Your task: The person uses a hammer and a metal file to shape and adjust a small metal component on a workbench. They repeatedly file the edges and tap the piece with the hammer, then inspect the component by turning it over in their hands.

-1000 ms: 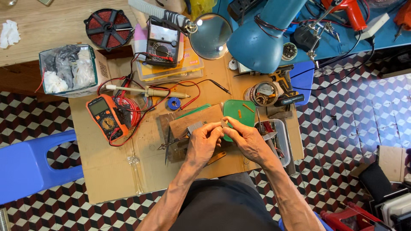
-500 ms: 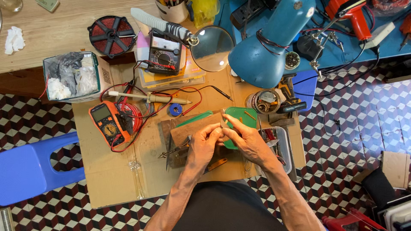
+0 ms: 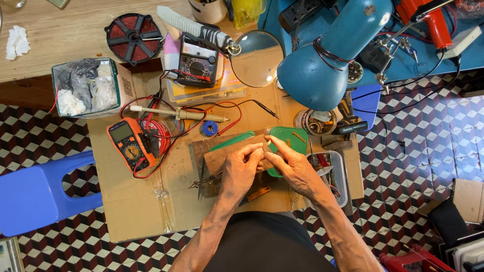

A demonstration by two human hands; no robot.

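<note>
My left hand (image 3: 241, 170) and my right hand (image 3: 297, 168) meet over a brown wooden block (image 3: 219, 158) on the cardboard-covered table (image 3: 136, 211). Their fingertips pinch a tiny part (image 3: 266, 147) between them; it is too small to name. A green plastic lid (image 3: 291, 138) lies just beyond the fingers. Tweezers (image 3: 204, 181) stick out to the left under my left hand. An orange-handled tool (image 3: 258, 193) lies below my left wrist.
An orange multimeter (image 3: 128, 145) with red leads lies left, a soldering iron (image 3: 176, 113) above it. A black analog meter (image 3: 195, 64), a magnifying glass (image 3: 254, 58), a blue desk lamp (image 3: 327, 55), a wire spool (image 3: 132, 36) and a box of bags (image 3: 85, 86) ring the back. A blue stool (image 3: 35, 194) stands left.
My hands stay together over the wooden block, fingertips shifting slightly on the small part. The view has moved a little; nothing else on the table has moved.
</note>
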